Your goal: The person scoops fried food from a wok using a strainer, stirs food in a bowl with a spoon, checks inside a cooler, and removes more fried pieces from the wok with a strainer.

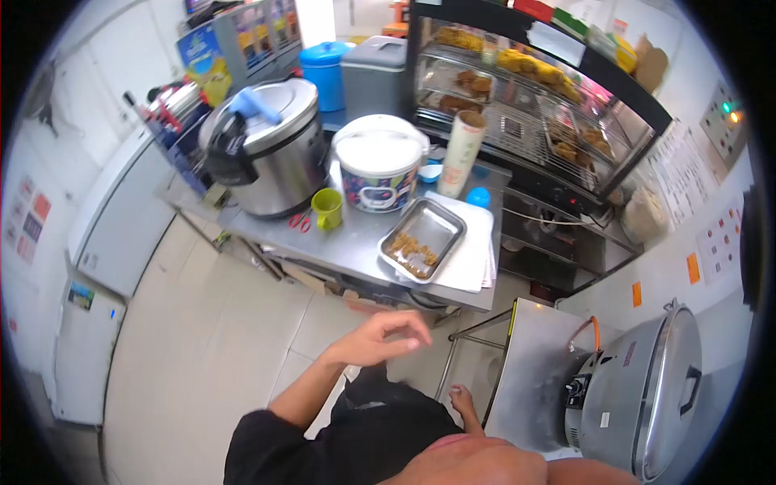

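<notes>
My left hand (386, 335) is in the air before the metal table's front edge. Its fingers are bent, the thumb stands apart from them, and nothing shows between. Low beside my body, my right hand (461, 399) has its fingers curled in; whether anything is inside I cannot make out. Nearest the left hand, on the table (356, 257), a metal tray (437, 229) holds brown crumbly bits of food (411, 249). It rests partly on white paper sheets (473, 257). Left of it are a green mug (327, 210) and red-handled scissors (300, 222).
A large steel cooker (279, 153) and a white-lidded patterned pot (378, 166) stand farther back, with a tall paper roll (463, 153) beside the pot. A glass food warmer (517, 105) is behind. At lower right, a big lidded cooker (626, 380) sits on a steel stand (529, 364).
</notes>
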The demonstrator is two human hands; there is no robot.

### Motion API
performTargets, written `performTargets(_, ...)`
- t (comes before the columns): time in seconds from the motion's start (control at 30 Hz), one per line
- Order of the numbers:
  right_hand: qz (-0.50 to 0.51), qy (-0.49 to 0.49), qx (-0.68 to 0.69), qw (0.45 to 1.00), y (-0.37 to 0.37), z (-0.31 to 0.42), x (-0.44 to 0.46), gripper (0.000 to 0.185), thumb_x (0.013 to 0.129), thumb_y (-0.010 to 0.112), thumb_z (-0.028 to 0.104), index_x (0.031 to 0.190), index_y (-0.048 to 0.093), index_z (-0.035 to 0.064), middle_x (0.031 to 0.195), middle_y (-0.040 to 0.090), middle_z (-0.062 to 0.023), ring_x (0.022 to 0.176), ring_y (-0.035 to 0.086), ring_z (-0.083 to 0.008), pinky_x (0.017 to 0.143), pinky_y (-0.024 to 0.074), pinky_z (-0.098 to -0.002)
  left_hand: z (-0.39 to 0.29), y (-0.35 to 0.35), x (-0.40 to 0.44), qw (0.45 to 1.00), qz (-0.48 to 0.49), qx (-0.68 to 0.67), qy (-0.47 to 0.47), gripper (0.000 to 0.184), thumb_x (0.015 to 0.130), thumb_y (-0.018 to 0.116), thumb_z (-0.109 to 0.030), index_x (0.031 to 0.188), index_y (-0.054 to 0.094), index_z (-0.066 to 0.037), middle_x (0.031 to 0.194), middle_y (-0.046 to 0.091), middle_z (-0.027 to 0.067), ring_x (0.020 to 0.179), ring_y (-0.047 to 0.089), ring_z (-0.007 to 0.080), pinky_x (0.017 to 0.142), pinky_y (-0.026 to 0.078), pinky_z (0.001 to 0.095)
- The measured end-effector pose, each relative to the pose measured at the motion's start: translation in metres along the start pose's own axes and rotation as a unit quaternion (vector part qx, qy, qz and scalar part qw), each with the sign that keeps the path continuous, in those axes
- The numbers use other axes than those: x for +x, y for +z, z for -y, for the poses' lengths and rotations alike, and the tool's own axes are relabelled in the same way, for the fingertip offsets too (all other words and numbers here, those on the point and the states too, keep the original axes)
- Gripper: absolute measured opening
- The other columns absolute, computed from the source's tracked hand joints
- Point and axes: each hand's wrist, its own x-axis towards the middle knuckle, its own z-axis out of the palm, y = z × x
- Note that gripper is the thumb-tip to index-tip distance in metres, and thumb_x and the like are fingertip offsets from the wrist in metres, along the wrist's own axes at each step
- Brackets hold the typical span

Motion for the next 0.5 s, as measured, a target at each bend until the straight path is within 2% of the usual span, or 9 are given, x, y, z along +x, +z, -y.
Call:
performTargets(0.07,0.017,0.022,-0.017,0.999,-0.003,0.029,0.0,0.03,0.073,0.064,0.018,0.1,0.059,0.0061,0.076,0.063,-0.0127,0.075,0.062,-0.0242,0.07,0.0483,-0.0349,-0.079,0.026,0.003,0.977,0.047,-0.088,0.187,0.019,0.084,0.061,-0.024,0.084,0.064,-0.004,0.079,0.059,0.0057,0.074,0.055,0.0197,0.068,0.044,0.0314)
performTargets(0.1,0.028,0.0,-0.037,0.999,0.0,0.026,-0.003,0.03,0.074,0.064,0.018,0.101,0.059,0.0053,0.079,0.063,-0.0132,0.077,0.062,-0.0243,0.072,0.048,-0.0346,-0.11,0.038,0.0,0.969,0.079,-0.141,0.185,0.022,0.083,0.062,-0.025,0.077,0.065,-0.004,0.079,0.06,0.0083,0.074,0.055,0.0235,0.068,0.043,0.0334)
performTargets(0.13,0.033,-0.029,-0.053,0.998,0.003,0.031,0.007,0.03,0.075,0.063,0.018,0.101,0.059,0.0044,0.082,0.063,-0.0138,0.08,0.061,-0.0244,0.073,0.0478,-0.0343,-0.129,0.047,0.003,0.952,0.14,-0.142,0.233,0.019,0.082,0.063,-0.023,0.081,0.067,-0.004,0.08,0.06,0.0086,0.074,0.054,0.0244,0.068,0.041,0.035)
performTargets(0.2,0.04,-0.057,-0.03,0.997,0.014,0.026,0.027,0.029,0.073,0.065,0.016,0.099,0.06,0.0029,0.089,0.063,-0.015,0.082,0.061,-0.0265,0.072,0.0479,-0.0336,-0.142,0.06,0.006,0.931,0.234,-0.105,0.259,0.021,0.083,0.062,-0.024,0.086,0.067,-0.004,0.086,0.058,0.0096,0.079,0.05,0.026,0.067,0.039,0.0362)
performTargets(0.3,0.043,-0.051,-0.005,0.998,0.015,0.026,0.029,0.03,0.073,0.065,0.016,0.099,0.06,0.0031,0.089,0.063,-0.015,0.083,0.061,-0.0266,0.073,0.0476,-0.0336,-0.15,0.08,0.007,0.92,0.27,-0.105,0.264,0.021,0.084,0.06,-0.025,0.087,0.067,-0.005,0.094,0.055,0.0108,0.085,0.047,0.0266,0.07,0.038,0.0361)
performTargets(0.33,0.045,-0.048,-0.008,0.998,0.013,0.028,0.027,0.03,0.073,0.065,0.017,0.099,0.06,0.0031,0.09,0.063,-0.015,0.083,0.061,-0.0266,0.073,0.0475,-0.0336,-0.152,0.083,0.011,0.908,0.304,-0.072,0.279,0.023,0.085,0.059,-0.027,0.087,0.067,-0.005,0.102,0.052,0.0129,0.091,0.044,0.0272,0.072,0.037,0.0355)
performTargets(0.43,0.047,-0.04,-0.014,0.998,0.005,0.029,0.018,0.03,0.074,0.065,0.017,0.1,0.06,0.0033,0.091,0.062,-0.0149,0.084,0.061,-0.0267,0.074,0.0473,-0.0336,-0.163,0.096,0.008,0.921,0.312,-0.086,0.219,0.019,0.077,0.064,-0.022,0.084,0.066,-0.004,0.096,0.049,0.0072,0.091,0.041,0.0226,0.076,0.036,0.0329)
performTargets(0.5,0.048,-0.034,-0.014,0.998,0.0,0.027,0.012,0.03,0.074,0.064,0.017,0.1,0.06,0.0034,0.091,0.062,-0.0149,0.084,0.06,-0.0267,0.075,0.0471,-0.0336,-0.166,0.099,0.009,0.92,0.316,-0.051,0.228,0.018,0.076,0.065,-0.021,0.084,0.066,-0.004,0.096,0.049,0.0066,0.092,0.041,0.0226,0.076,0.035,0.0331)
